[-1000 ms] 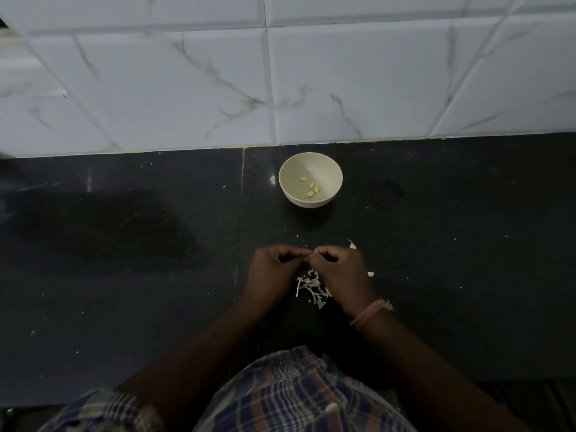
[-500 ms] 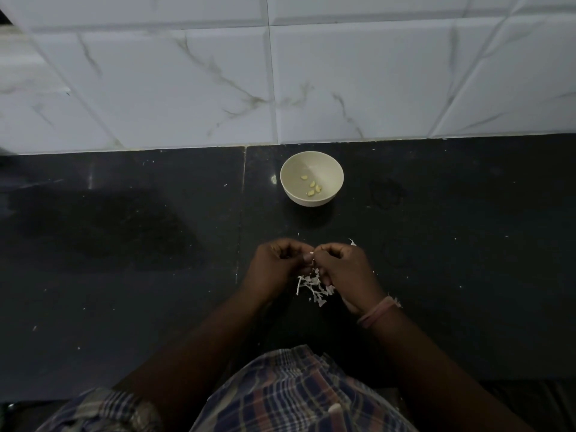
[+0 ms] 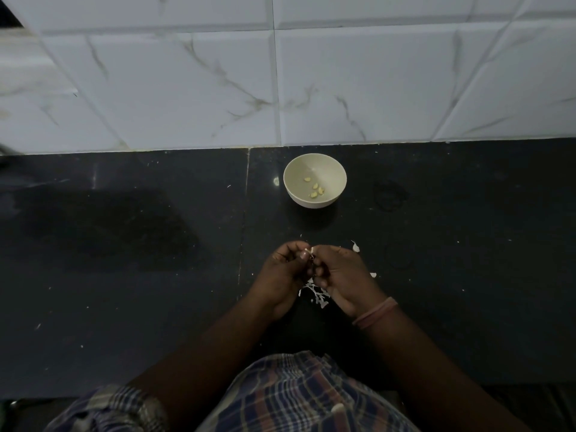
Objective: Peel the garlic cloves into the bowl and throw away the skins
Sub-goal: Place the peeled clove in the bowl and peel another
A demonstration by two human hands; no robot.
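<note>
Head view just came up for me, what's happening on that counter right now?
A person is peeling garlic over a dark counter. The left hand and right hand are brought together, both pinching a small garlic clove between the fingertips. A little heap of white skins lies on the counter under the hands, with a few stray bits to the right. Farther back, near the tiled wall, the pale bowl holds a handful of peeled cloves. The skins are not yet thrown away.

My dark stone counter (image 3: 124,275) carries the bowl (image 3: 314,180) and scattered garlic skins (image 3: 316,295) beneath my wrists.
</note>
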